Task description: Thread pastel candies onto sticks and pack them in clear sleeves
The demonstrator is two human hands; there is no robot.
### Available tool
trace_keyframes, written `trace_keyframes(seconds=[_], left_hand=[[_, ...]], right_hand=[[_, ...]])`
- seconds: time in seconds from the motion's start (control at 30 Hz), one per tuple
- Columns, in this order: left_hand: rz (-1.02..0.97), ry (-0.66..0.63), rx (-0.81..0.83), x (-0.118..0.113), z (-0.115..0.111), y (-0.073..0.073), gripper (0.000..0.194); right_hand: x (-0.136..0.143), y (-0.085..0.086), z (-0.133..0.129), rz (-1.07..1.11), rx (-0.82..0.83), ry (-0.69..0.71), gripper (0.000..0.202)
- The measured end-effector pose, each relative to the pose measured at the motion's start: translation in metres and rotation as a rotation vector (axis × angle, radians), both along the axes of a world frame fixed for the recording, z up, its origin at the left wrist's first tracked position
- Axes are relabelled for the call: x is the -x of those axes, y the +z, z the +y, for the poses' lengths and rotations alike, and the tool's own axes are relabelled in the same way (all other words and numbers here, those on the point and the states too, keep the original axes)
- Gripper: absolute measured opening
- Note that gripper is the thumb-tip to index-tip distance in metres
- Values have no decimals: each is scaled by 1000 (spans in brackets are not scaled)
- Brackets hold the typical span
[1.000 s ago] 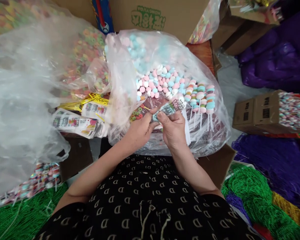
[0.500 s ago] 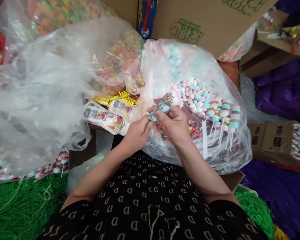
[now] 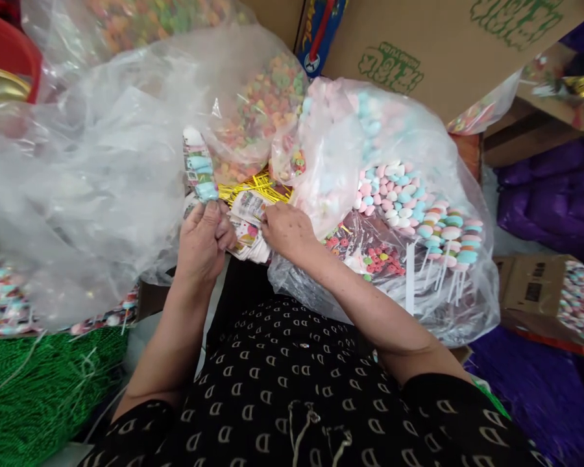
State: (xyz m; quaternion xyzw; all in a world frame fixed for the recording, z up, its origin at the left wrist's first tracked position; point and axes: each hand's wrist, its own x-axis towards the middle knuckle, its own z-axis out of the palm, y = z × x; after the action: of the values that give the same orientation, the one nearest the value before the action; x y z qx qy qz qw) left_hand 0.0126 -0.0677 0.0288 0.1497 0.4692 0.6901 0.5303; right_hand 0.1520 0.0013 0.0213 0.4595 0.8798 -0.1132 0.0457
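Observation:
My left hand [image 3: 203,241] is closed around the lower end of a marshmallow skewer [image 3: 199,167] in a clear printed wrapper. The skewer stands upright, its pale blue and white pieces showing through the plastic. At the right edge of a stack of printed bags [image 3: 246,235], my right hand [image 3: 289,232] has its fingers pinched together. Whatever lies between those fingertips is too small or hidden to name. Gold twist ties [image 3: 259,187] lie in a loose heap just behind the bags.
Clear sacks of gummy rings [image 3: 253,110] and of pink, blue and white marshmallows [image 3: 392,194] lie across the back. Several unwrapped marshmallow skewers [image 3: 450,237] rest on the right sack. Behind stands a cardboard box [image 3: 433,39]; green strands [image 3: 39,395] fill the lower left.
Both hands have moved left from the marshmallow sack. The left now holds the wrapped skewer upright by itself; the right has let go of it and reached to the bags and ties.

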Motion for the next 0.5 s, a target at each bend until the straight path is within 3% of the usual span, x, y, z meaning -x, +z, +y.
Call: trace_keyframes(seconds=[0.5], left_hand=[[-28,-37,11,0,1,-4,30]], right_hand=[[-10,6,4,59,140,-30,33]])
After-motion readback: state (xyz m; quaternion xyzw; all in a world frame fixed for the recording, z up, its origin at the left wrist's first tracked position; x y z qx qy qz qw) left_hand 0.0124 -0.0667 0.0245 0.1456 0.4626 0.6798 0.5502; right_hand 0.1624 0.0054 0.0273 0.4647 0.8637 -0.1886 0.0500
